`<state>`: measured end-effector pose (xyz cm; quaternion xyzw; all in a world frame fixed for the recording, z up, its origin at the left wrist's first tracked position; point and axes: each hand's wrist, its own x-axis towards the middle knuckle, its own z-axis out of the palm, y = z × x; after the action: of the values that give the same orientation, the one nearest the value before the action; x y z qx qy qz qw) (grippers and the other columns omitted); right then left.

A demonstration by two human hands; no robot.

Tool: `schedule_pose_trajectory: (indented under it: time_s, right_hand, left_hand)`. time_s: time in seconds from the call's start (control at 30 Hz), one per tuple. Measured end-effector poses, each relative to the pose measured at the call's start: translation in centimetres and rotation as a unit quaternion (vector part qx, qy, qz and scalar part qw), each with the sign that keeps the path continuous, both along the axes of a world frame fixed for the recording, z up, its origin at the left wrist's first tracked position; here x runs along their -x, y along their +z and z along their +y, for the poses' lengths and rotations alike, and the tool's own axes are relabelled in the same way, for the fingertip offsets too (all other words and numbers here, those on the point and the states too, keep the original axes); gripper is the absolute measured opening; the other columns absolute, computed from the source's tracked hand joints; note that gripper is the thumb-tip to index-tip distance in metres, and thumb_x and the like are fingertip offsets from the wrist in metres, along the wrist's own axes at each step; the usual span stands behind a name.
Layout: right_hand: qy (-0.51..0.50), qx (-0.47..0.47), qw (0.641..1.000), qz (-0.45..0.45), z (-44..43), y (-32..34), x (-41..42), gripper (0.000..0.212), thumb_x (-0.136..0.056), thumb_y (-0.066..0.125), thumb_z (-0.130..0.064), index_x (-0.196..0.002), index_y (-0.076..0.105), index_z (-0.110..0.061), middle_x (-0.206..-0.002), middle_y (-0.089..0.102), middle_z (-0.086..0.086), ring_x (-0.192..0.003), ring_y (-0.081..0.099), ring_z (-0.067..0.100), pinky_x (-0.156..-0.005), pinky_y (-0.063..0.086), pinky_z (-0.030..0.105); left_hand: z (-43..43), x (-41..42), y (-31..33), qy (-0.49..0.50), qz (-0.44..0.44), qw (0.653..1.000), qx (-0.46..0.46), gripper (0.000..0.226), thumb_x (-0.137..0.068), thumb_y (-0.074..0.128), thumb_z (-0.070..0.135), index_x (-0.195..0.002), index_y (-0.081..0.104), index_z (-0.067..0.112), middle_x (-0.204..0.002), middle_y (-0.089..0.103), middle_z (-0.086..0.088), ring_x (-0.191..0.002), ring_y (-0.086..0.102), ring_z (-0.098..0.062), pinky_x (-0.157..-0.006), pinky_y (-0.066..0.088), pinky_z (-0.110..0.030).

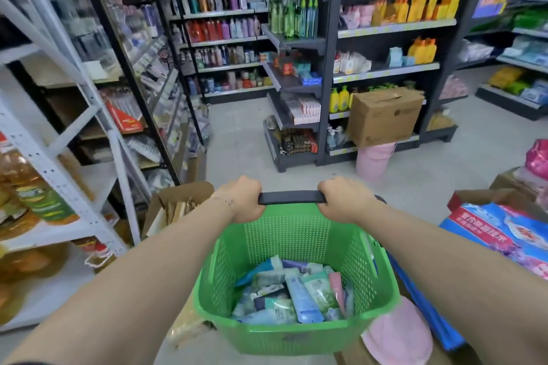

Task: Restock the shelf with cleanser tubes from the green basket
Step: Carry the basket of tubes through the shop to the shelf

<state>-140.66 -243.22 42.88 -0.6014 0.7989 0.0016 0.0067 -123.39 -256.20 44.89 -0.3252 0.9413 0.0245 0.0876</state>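
A green perforated plastic basket [299, 234] hangs in front of me in the lower middle of the head view. Several cleanser tubes [299, 293] in blue, teal, white and pink lie piled in its bottom. A black handle [292, 197] runs across its far rim. My left hand [241, 198] grips the handle's left end and my right hand [341, 198] grips its right end, both with fingers curled over the bar. Dark store shelves [326, 47] packed with bottles and packets stand ahead.
A white metal rack [59, 175] with oil bottles lines the left. An open cardboard box [178, 204] sits at lower left of the basket. A cardboard box on a pink bucket [375, 157] stands ahead right. Packaged goods [504, 234] lie at right. Grey floor runs between the shelves.
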Motion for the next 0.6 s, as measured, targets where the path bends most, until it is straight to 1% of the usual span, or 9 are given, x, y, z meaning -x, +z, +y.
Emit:
schedule_pose_trajectory:
  time_s: [0.07, 0.13, 0.23, 0.27, 0.37, 0.43, 0.53, 0.6]
  right_hand:
    - [-0.002, -0.002, 1.0, 0.008, -2.3, 0.3, 2.9, 0.011, -0.088, 0.047, -0.027, -0.085, 0.05, -0.017, -0.096, 0.064, 0.013, -0.09, 0.062, 0.033, -0.068, 0.043, 0.033]
    - [-0.004, 0.0, 1.0, 0.013, -4.5, 0.5, 5.5, 0.011, -0.088, 0.048, -0.028, -0.083, 0.049, -0.017, -0.095, 0.065, 0.014, -0.089, 0.062, 0.033, -0.067, 0.043, 0.033]
    - [-0.011, 0.001, 1.0, 0.026, -7.8, 0.7, 9.4, 0.016, -0.088, 0.049, -0.028, -0.087, 0.056, -0.014, -0.094, 0.064, 0.014, -0.09, 0.063, 0.034, -0.067, 0.041, 0.032]
    - [-0.014, 0.0, 1.0, 0.028, -8.9, 0.8, 10.6, 0.015, -0.088, 0.049, -0.028, -0.087, 0.056, -0.014, -0.092, 0.064, 0.014, -0.09, 0.063, 0.033, -0.066, 0.041, 0.031]
    - [-0.031, 0.002, 0.999, 0.027, -12.4, 0.9, 14.5, 0.011, -0.088, 0.048, -0.027, -0.082, 0.047, -0.018, -0.086, 0.059, 0.011, -0.088, 0.063, 0.032, -0.066, 0.041, 0.031]
    - [-0.056, 0.005, 0.998, 0.028, -15.0, 0.8, 17.4, 0.01, -0.088, 0.047, -0.026, -0.082, 0.046, -0.019, -0.082, 0.055, 0.008, -0.087, 0.062, 0.031, -0.064, 0.04, 0.03]
    - [-0.095, 0.002, 0.995, 0.019, -18.9, 0.4, 21.7, 0.01, -0.087, 0.048, -0.026, -0.08, 0.046, -0.019, -0.077, 0.048, 0.004, -0.084, 0.061, 0.03, -0.064, 0.041, 0.03]
    - [-0.12, 0.0, 0.993, 0.008, -21.4, 0.3, 24.6, 0.009, -0.086, 0.048, -0.025, -0.079, 0.046, -0.019, -0.075, 0.046, 0.002, -0.082, 0.06, 0.03, -0.063, 0.042, 0.031]
  left_hand:
    - [-2.4, 2.9, 0.2, -0.004, 0.002, 1.0, -0.003, 0.017, -0.088, 0.051, 0.03, -0.084, 0.054, 0.013, -0.081, 0.052, -0.008, -0.069, 0.053, -0.029, -0.063, 0.047, -0.031]
    - [-4.7, 5.6, 0.3, -0.004, 0.006, 1.0, -0.009, 0.019, -0.089, 0.051, 0.031, -0.088, 0.056, 0.013, -0.089, 0.055, -0.01, -0.071, 0.052, -0.029, -0.063, 0.045, -0.031]
    - [-8.2, 9.6, 0.1, -0.012, 0.01, 1.0, -0.013, 0.021, -0.089, 0.05, 0.032, -0.092, 0.057, 0.012, -0.096, 0.057, -0.013, -0.075, 0.054, -0.03, -0.064, 0.043, -0.029]
    - [-9.5, 10.9, 0.0, -0.018, 0.013, 1.0, -0.014, 0.021, -0.089, 0.051, 0.032, -0.092, 0.057, 0.012, -0.098, 0.059, -0.013, -0.076, 0.055, -0.031, -0.065, 0.043, -0.029]
    - [-13.6, 15.4, -0.1, -0.042, 0.023, 0.999, -0.01, 0.022, -0.089, 0.052, 0.032, -0.093, 0.059, 0.011, -0.096, 0.059, -0.013, -0.075, 0.054, -0.03, -0.064, 0.042, -0.028]
    - [-16.9, 18.9, -0.3, -0.069, 0.024, 0.997, -0.004, 0.023, -0.09, 0.052, 0.031, -0.094, 0.059, 0.01, -0.098, 0.059, -0.014, -0.08, 0.057, -0.031, -0.065, 0.043, -0.029]
    - [-21.7, 24.3, -0.6, -0.114, 0.029, 0.993, 0.006, 0.018, -0.089, 0.052, 0.031, -0.085, 0.056, 0.013, -0.093, 0.061, -0.014, -0.083, 0.062, -0.032, -0.066, 0.046, -0.031]
    - [-24.8, 27.7, -0.7, -0.137, 0.025, 0.99, 0.008, 0.018, -0.088, 0.052, 0.031, -0.081, 0.051, 0.015, -0.086, 0.057, -0.01, -0.078, 0.06, -0.03, -0.064, 0.045, -0.03]
